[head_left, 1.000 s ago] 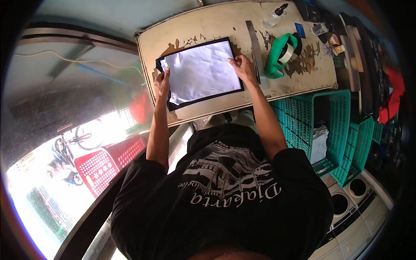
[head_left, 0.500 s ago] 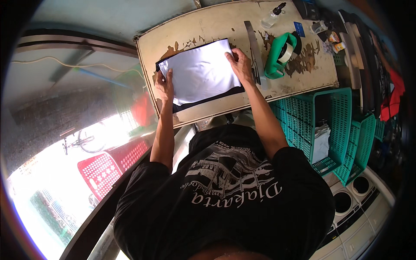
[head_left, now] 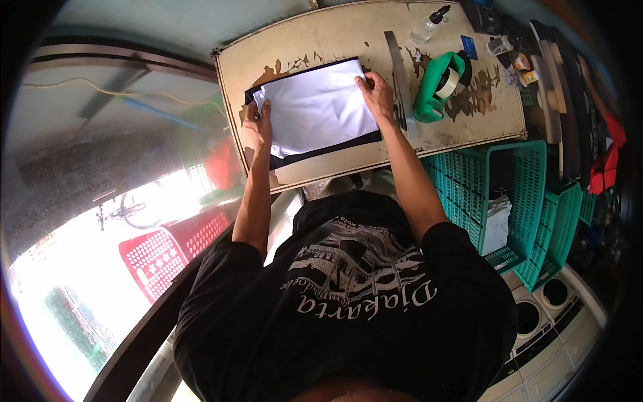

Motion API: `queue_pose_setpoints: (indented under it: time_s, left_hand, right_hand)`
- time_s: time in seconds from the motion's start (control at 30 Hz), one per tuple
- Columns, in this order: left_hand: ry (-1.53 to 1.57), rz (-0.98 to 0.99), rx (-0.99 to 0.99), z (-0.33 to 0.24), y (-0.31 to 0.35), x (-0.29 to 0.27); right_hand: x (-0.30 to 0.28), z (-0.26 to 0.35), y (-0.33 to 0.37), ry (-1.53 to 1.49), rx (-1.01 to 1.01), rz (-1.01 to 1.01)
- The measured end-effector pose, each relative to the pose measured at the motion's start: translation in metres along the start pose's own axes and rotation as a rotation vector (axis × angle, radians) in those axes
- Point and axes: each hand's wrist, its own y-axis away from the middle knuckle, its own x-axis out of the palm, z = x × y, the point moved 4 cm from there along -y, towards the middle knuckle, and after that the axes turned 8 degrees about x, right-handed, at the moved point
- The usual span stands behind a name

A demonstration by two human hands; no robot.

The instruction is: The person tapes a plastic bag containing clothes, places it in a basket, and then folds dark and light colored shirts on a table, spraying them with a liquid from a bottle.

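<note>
A smooth white sheet (head_left: 315,110), with soft wrinkles and a glossy left edge, lies on a slightly larger black piece (head_left: 328,149); whether the sheet is cloth or thin plastic I cannot tell. Along its left edge my left hand (head_left: 258,127) is closed, the thumb on top and the fingers tucked beneath. Opposite, my right hand (head_left: 377,100) pinches the right edge near the upper corner, thumb and fingers together. Dark material shows along the upper, left and lower sides of the white sheet.
The worn cream table (head_left: 295,179) has peeling brown patches. Right of the sheet lie a metal ruler (head_left: 400,80) and a green tape dispenser (head_left: 429,94). Behind them stands a clear dropper bottle (head_left: 426,28). Teal crates (head_left: 459,184) stand at the right; a red chair (head_left: 155,261) is left.
The view has shifted slightly, so table and hands appear a little to the right. The sheet's top edge looks straighter, and more black shows along it. Both hands keep their hold.
</note>
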Motion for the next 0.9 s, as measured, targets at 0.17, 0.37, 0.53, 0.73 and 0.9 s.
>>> queue_pose_setpoints:
  time_s: [0.17, 0.37, 0.53, 0.73, 0.9]
  left_hand:
    - [0.027, -0.064, 0.015, 0.037, 0.001, 0.002]
    - [-0.283, 0.540, -0.240, 0.004, 0.015, -0.021]
    - [-0.235, 0.624, -0.179, 0.008, 0.027, -0.027]
    - [-0.178, 0.612, -0.159, 0.010, 0.043, -0.032]
    - [-0.215, 0.600, -0.091, 0.019, 0.044, -0.043]
  right_hand:
    - [0.000, -0.001, 0.003, 0.062, -0.007, -0.009]
    - [-0.027, -0.018, 0.034, 0.479, 0.112, 0.240]
    - [-0.028, -0.024, 0.042, 0.210, 0.041, 0.426]
    - [-0.033, -0.026, 0.046, 0.220, -0.009, 0.475]
    - [-0.037, -0.021, 0.054, 0.036, 0.265, 0.607]
